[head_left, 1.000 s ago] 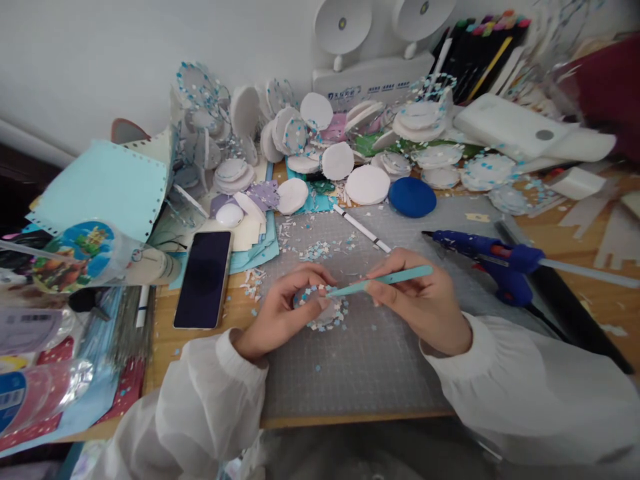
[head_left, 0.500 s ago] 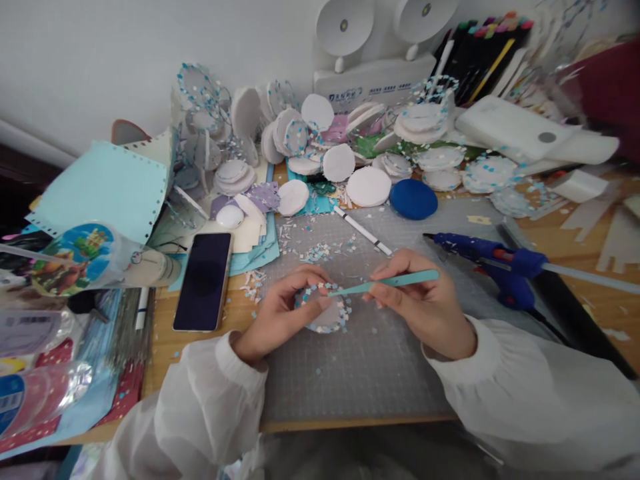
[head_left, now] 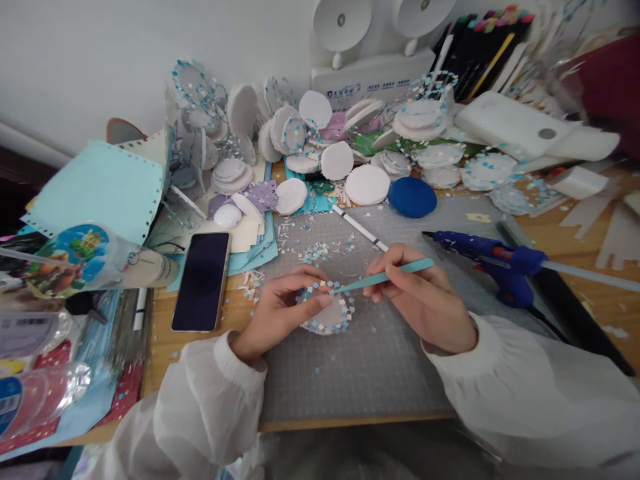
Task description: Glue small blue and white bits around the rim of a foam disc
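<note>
Between the thumb and fingers of my left hand is a white disc whose rim is ringed with tiny blue and white paper flowers. My right hand pinches teal tweezers, their tip at the disc's upper edge near my left fingertips. Whether the tip grips a small flower is too fine to tell. Both hands are over a grey cutting mat. Beyond them, loose blue and white bits are scattered, and a white pen lies slantwise.
A blue glue gun lies at right, its tip toward my right hand. The phone and a tilted cup are at left. White discs pile up along the back with a blue round lid. A dark bar edges the mat.
My right hand and the tweezers have shifted slightly left and up, with the tweezers' tip still at the disc's rim. My left hand keeps its hold on the disc.
</note>
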Motion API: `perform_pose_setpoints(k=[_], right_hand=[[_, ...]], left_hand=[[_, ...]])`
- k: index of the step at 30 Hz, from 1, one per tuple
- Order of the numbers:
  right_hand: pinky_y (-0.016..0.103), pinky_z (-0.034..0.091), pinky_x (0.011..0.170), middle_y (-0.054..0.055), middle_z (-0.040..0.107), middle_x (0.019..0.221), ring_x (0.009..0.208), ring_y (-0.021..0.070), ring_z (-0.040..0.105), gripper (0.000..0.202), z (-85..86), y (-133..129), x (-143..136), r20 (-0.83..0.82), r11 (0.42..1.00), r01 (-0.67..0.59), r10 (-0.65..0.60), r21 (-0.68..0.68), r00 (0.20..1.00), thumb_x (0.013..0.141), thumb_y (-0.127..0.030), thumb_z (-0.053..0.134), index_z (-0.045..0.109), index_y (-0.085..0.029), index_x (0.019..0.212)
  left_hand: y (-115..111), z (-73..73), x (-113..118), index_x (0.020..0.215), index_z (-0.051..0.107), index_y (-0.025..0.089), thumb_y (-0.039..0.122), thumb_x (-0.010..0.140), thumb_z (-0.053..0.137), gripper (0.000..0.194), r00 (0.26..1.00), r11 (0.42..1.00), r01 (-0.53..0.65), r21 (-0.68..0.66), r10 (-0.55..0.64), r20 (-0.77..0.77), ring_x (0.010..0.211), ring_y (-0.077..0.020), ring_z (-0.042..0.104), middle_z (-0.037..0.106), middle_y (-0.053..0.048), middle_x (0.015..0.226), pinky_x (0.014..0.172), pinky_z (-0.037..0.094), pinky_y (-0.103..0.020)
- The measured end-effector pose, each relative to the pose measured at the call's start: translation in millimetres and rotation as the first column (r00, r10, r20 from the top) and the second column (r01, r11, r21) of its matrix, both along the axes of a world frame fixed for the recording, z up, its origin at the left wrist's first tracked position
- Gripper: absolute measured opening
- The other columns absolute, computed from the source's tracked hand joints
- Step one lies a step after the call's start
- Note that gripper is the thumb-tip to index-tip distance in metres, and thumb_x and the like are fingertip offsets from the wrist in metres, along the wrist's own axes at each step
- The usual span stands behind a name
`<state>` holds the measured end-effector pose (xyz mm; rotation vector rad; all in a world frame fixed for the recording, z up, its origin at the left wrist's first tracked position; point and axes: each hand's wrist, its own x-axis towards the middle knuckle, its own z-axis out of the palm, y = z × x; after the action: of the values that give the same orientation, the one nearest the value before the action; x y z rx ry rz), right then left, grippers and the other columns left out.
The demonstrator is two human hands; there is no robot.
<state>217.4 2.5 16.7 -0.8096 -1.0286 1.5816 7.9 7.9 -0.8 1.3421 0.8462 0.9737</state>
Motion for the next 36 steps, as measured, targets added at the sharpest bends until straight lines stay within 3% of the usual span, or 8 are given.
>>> perform_pose_setpoints(k=[6,10,15,20,24,27,32,36], right_hand=[[0.028,0.044,0.057,0.002,0.060,0.075,0.068,0.0150,0.059,0.014,-3.5,-2,1,0.007,0.998,-0.010,0.010,0.069,1.000,0.088,-0.030,0.059,0.064,-0.020,0.080],[0.030,0.045,0.060,0.003,0.059,0.081,0.071,0.0158,0.058,0.012,-6.4,-3,3,0.049,0.981,-0.026,0.017,0.194,0.999,0.091,-0.028,0.055,0.064,-0.022,0.085],[0.032,0.046,0.059,0.004,0.059,0.081,0.069,0.0161,0.057,0.012,-9.4,-9,3,0.143,0.933,0.025,-0.081,0.358,0.986,0.091,-0.022,0.053,0.065,-0.024,0.093],[0.033,0.048,0.057,0.003,0.062,0.075,0.067,0.0178,0.060,0.016,-8.1,-14,3,0.260,0.867,0.052,-0.205,0.496,0.944,0.089,-0.017,0.053,0.066,-0.025,0.096],[0.033,0.051,0.056,0.003,0.066,0.073,0.064,0.0185,0.063,0.021,-4.8,-13,3,0.337,0.750,0.029,-0.331,0.661,0.881,0.082,-0.015,0.062,0.066,-0.026,0.099],[0.033,0.048,0.053,0.001,0.065,0.063,0.057,0.0182,0.061,0.016,-1.3,-11,3,0.369,0.674,0.001,-0.405,0.739,0.836,0.079,-0.016,0.067,0.068,-0.027,0.091],[0.032,0.049,0.054,0.000,0.067,0.061,0.055,0.0164,0.061,0.012,2.0,-9,6,0.411,0.630,-0.031,-0.467,0.776,0.783,0.078,-0.016,0.071,0.068,-0.027,0.080],[0.031,0.050,0.056,0.000,0.070,0.070,0.058,0.0152,0.062,0.016,-1.9,-9,6,0.418,0.625,-0.092,-0.398,0.775,0.817,0.078,-0.018,0.070,0.065,-0.029,0.090]], left_hand=[[0,-2.2,-1,0.086,0.075,0.023,0.016,0.078,0.070,0.012,1.000,1.000,0.012,-0.011,-0.012,-0.007,0.086,-0.0135,0.060,0.065,-0.004,0.089,0.076,0.046,-0.025],[1,-4.5,-2,0.087,0.075,0.024,0.016,0.077,0.070,0.013,1.000,1.000,0.011,-0.002,-0.011,0.028,0.087,-0.0144,0.060,0.066,-0.003,0.089,0.076,0.047,-0.026],[2,-3.5,-1,0.086,0.075,0.023,0.020,0.077,0.071,0.010,1.000,1.000,0.000,-0.002,0.000,0.019,0.087,-0.0157,0.061,0.067,-0.004,0.088,0.076,0.048,-0.028],[1,0.0,2,0.082,0.074,0.021,0.022,0.076,0.072,0.007,1.000,1.000,-0.021,0.013,0.021,0.003,0.085,-0.0164,0.061,0.067,-0.005,0.085,0.073,0.048,-0.029],[1,0.5,2,0.080,0.073,0.020,0.020,0.076,0.072,0.004,1.000,1.000,-0.017,0.014,0.017,-0.012,0.087,-0.0160,0.060,0.065,-0.004,0.085,0.075,0.048,-0.028],[1,-0.7,2,0.080,0.074,0.021,0.020,0.076,0.072,0.004,1.000,1.000,-0.026,0.013,0.026,-0.008,0.088,-0.0165,0.061,0.066,-0.004,0.085,0.077,0.048,-0.029],[0,-3.4,1,0.082,0.075,0.022,0.019,0.076,0.072,0.007,0.999,0.999,-0.046,-0.009,0.047,0.013,0.090,-0.0160,0.061,0.066,-0.004,0.087,0.079,0.048,-0.029],[1,-5.0,1,0.079,0.075,0.023,0.019,0.075,0.073,0.006,0.994,0.994,-0.075,-0.075,0.081,0.073,0.090,-0.0151,0.060,0.064,-0.003,0.086,0.081,0.047,-0.028]])
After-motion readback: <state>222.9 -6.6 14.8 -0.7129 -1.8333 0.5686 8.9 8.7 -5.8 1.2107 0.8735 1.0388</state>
